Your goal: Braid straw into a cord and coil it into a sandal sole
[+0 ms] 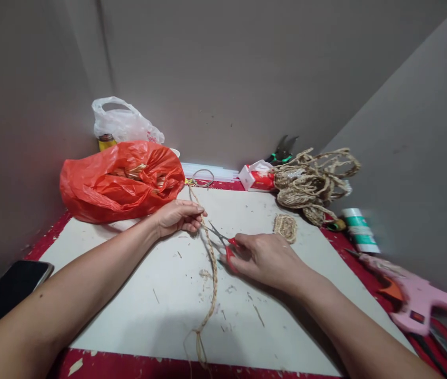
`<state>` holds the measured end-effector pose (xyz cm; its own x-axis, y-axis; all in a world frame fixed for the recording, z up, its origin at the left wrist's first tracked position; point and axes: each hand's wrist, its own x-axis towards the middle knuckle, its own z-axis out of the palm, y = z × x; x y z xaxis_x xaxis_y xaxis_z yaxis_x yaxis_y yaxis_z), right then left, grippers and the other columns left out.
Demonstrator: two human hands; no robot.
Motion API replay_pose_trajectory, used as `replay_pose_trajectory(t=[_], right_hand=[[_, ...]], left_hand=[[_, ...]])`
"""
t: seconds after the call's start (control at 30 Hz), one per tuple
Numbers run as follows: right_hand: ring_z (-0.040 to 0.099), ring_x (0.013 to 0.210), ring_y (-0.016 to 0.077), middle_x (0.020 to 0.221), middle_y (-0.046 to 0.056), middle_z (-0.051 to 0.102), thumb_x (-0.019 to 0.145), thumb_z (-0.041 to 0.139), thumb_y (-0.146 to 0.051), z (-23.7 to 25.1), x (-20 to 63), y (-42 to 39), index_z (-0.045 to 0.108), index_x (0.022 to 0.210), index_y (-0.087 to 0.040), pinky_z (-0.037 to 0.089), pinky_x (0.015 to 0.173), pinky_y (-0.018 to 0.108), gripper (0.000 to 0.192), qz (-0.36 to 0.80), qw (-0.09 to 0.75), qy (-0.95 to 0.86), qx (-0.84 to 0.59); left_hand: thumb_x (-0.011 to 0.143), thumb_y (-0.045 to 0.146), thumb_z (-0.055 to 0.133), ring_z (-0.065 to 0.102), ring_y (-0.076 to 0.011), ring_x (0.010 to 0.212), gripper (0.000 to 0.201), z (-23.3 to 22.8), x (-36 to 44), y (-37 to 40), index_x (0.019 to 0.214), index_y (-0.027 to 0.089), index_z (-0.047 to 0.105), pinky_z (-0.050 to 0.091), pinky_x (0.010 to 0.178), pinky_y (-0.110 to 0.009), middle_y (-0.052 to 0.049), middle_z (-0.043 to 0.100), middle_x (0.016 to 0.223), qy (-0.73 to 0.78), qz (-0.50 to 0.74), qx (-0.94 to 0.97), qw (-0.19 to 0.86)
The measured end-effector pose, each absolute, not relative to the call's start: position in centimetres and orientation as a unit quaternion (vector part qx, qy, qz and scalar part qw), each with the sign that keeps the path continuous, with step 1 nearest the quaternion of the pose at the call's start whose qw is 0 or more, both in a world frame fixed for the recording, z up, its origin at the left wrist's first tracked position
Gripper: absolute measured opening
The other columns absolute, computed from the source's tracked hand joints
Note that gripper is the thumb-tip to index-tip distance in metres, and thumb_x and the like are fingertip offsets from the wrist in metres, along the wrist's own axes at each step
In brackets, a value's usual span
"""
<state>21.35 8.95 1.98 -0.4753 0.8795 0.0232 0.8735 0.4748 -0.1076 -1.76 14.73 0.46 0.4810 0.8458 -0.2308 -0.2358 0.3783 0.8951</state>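
Note:
A braided jute cord (212, 268) runs down the middle of the white board (160, 310), from a metal ring (203, 178) at the back to a knotted, frayed end near the front edge. My left hand (179, 217) pinches the cord on the board. My right hand (265, 258) holds red-handled scissors (223, 243), their blades pointing at the cord just below my left fingers. A small oval jute coil (285, 227) lies to the right of the scissors.
A red plastic bag (120, 181) and a white bag (122, 122) sit at the back left. A heap of jute rope pieces (314, 181), a red-white packet (258, 177) and pliers (282, 150) are back right. A pink glue gun (418, 300), a tape roll (359, 230) and a phone (6, 295) lie at the sides.

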Motion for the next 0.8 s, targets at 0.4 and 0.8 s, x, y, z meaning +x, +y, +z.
replay_pose_trajectory(t=[0.4,0.8], right_hand=[[0.055,0.055,0.0161,0.063,0.003,0.065,0.081,0.051,-0.044,1.63,21.01,8.73,0.059,0.075,-0.019,0.019,0.053,0.028,0.026,-0.009,0.011,-0.87,-0.492],[0.05,0.049,0.0138,0.055,0.001,0.061,0.079,0.055,-0.04,1.12,20.99,8.62,0.062,0.068,-0.02,0.017,0.052,0.026,0.024,-0.023,0.019,-0.872,-0.488]], left_hand=[[0.072,0.02,0.073,0.06,-0.0088,0.046,0.014,0.42,-1.36,14.34,0.073,0.008,0.069,0.049,0.048,-0.019,-0.006,0.065,0.061,0.374,0.307,0.458,0.746],[0.072,0.019,0.072,0.06,-0.0095,0.046,0.012,0.86,-1.04,14.11,0.072,0.008,0.067,0.048,0.045,-0.019,-0.003,0.063,0.057,0.393,0.284,0.461,0.743]])
